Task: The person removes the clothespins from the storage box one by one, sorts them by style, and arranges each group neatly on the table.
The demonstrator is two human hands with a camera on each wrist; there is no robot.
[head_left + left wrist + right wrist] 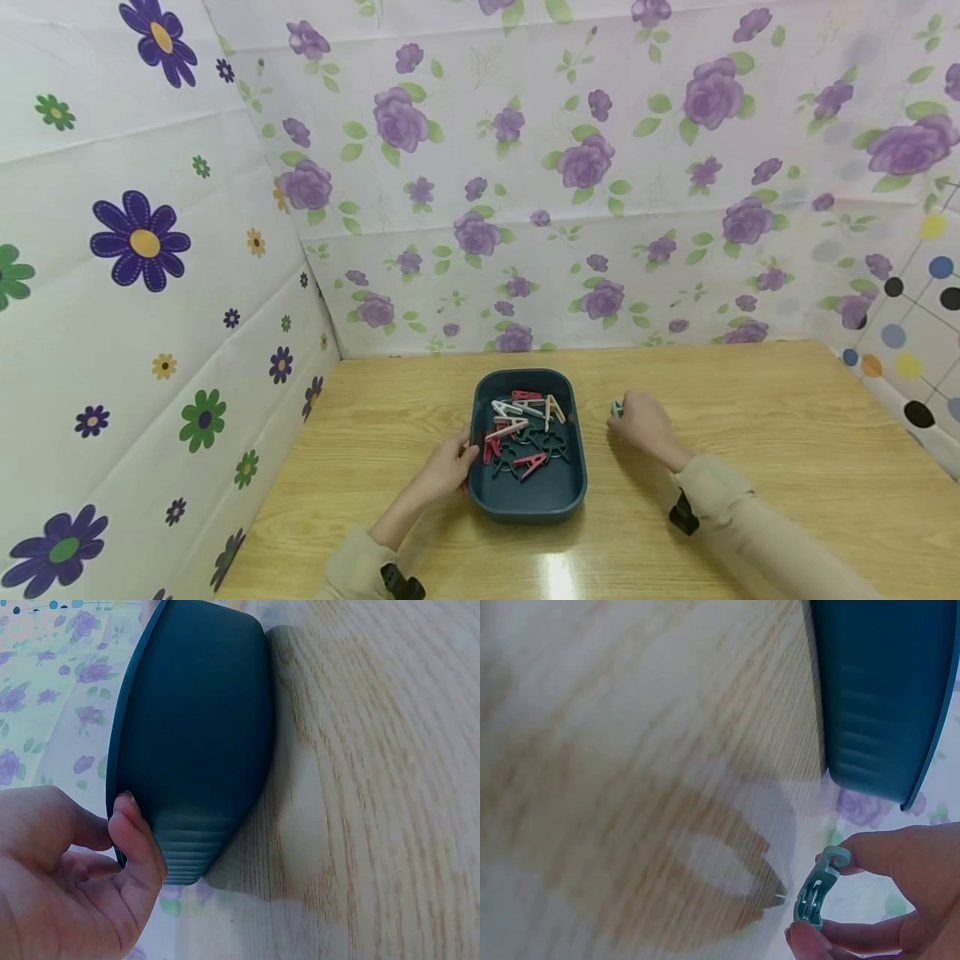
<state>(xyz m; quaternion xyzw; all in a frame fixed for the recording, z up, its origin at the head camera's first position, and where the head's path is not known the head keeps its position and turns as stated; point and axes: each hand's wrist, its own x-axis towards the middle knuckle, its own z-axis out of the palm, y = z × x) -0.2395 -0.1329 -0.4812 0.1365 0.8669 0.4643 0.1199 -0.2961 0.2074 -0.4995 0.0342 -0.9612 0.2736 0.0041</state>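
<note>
A dark teal plastic bin [528, 500] stands on the wooden table. My left hand [444, 467] holds its left side, thumb and fingers pinching the rim, as the left wrist view shows. Inside lie several clothespins, among them a red one [531, 463], a white one [506, 408] and a beige one [553, 408]. Dark green round openwork pieces [555, 446] lie among them. To the right of the bin, my right hand [647, 427] pinches a small green plastic clip [817, 892] with a hooked end between thumb and fingers, apart from the bin.
The wooden table [780, 417] stretches to both sides of the bin. Flower-printed cloth [480, 275] hangs along its back edge, and another printed cloth [247, 350] closes off the left side. At the right hangs a dotted cloth [911, 367].
</note>
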